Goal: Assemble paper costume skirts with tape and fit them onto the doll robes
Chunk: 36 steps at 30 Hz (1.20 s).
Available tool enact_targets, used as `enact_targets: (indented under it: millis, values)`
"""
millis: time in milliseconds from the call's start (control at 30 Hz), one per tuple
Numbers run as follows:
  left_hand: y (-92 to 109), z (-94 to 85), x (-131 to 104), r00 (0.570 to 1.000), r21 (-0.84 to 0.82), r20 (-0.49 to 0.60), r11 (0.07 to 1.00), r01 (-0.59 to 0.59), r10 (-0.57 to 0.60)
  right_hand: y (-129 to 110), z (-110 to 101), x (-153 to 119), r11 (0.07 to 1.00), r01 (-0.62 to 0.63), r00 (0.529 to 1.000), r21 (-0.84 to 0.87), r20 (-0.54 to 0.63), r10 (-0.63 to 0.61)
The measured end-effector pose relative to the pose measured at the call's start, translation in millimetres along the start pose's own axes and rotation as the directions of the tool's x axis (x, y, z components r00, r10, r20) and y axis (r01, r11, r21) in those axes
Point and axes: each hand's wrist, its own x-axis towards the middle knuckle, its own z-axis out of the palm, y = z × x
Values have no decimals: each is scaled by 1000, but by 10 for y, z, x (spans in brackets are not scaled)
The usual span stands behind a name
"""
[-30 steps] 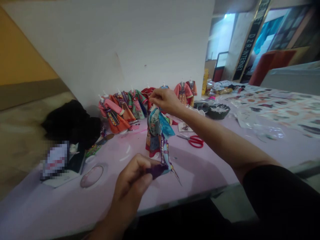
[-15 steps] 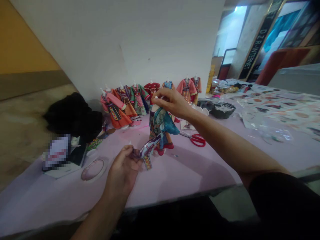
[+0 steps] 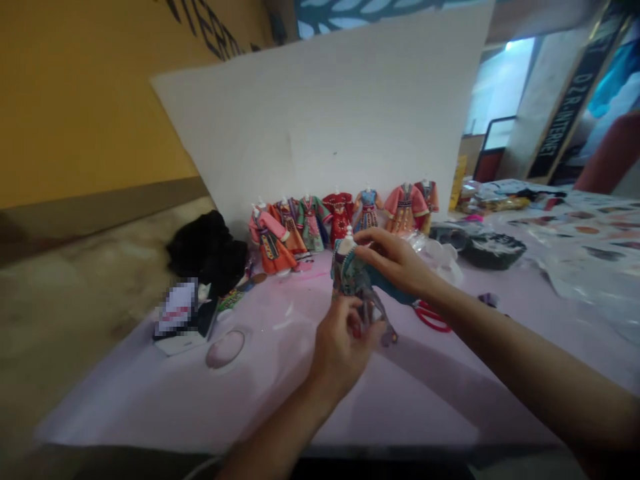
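Observation:
A headless doll (image 3: 345,273) in a teal and floral robe stands upright on the pink-covered table, its white neck peg showing. My right hand (image 3: 393,261) is closed on its shoulder and teal sleeve from the right, thumb and forefinger near the neck. At the skirt, my left hand (image 3: 344,343) has its fingers curled around a shiny purple-grey patterned sash (image 3: 373,308), which lies across the doll's front with an end hanging down to the right. The doll's feet are mostly hidden behind my left hand.
Several dressed headless dolls (image 3: 313,220) stand in a row by the white board (image 3: 350,120). Red-handled scissors (image 3: 433,317) lie right of the doll. A dark bowl (image 3: 495,250), a black cloth heap (image 3: 206,257) and a round lid-like disc (image 3: 225,350) are around.
My left hand has brought the sash up against the doll's front. My right hand has come down from the neck peg to the shoulder. The view has shifted left and up.

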Motion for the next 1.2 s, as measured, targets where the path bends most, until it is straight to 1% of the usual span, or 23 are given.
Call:
enact_targets:
  millis: [67,167,300,433,533,667,767,867,1000,1100,1200]
  values:
    - [-3,47,6,999,136,9,990,-48,48,-18,11,-39,1000,-16,1000,-7,2,16]
    - [-11,83,22,1000,215,23,976,-21,17,-55,18,-124,999,-34,999,-9,6,34]
    - [-37,110,37,999,237,46,971,-22,11,-76,28,-253,998,-68,998,-4,14,68]
    - [-60,141,50,999,246,30,968,-46,40,-67,54,-371,992,-123,992,17,28,123]
    - [-81,158,56,997,265,16,961,-77,76,-53,78,-451,989,-138,990,52,36,137]
    - [-124,157,50,989,270,22,951,-149,149,-21,91,-518,986,-155,988,68,34,153]
    - [-138,128,32,984,256,21,950,-179,179,-9,82,-524,979,-188,982,76,5,188]
    - [-137,78,5,985,218,23,960,-174,173,-19,66,-513,976,-187,982,108,-17,190]
    - [-161,16,-4,991,133,22,982,-134,132,-6,44,-503,972,-143,989,188,-8,147]
    - [-172,-6,11,997,19,16,997,-71,71,57,25,-498,977,-160,987,139,-13,163]
    - [-124,-18,16,999,-71,20,997,-24,25,123,11,-487,973,-197,980,118,3,198]
